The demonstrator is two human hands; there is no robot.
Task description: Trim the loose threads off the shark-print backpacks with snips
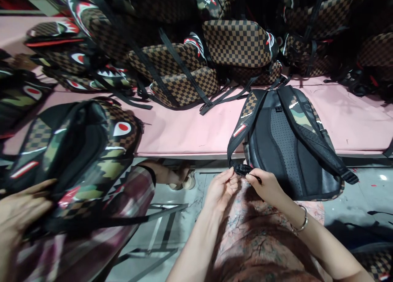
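1. Left hand (223, 187) pinches the black shoulder-strap end (242, 169).
2. Right hand (266, 185) pinches it from the right.
3. Checkered-camouflage backpack (290, 146): at right, back panel (284, 130) up, overhanging the near edge of the pink table (190, 130).

A long pink table (184, 130) stands over grey tiled floor (360, 192).

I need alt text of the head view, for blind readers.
A person's left hand and right hand grip the black strap of a backpack at a pink table. At left, a co-worker's hand touches another backpack; checkered bags lie behind.
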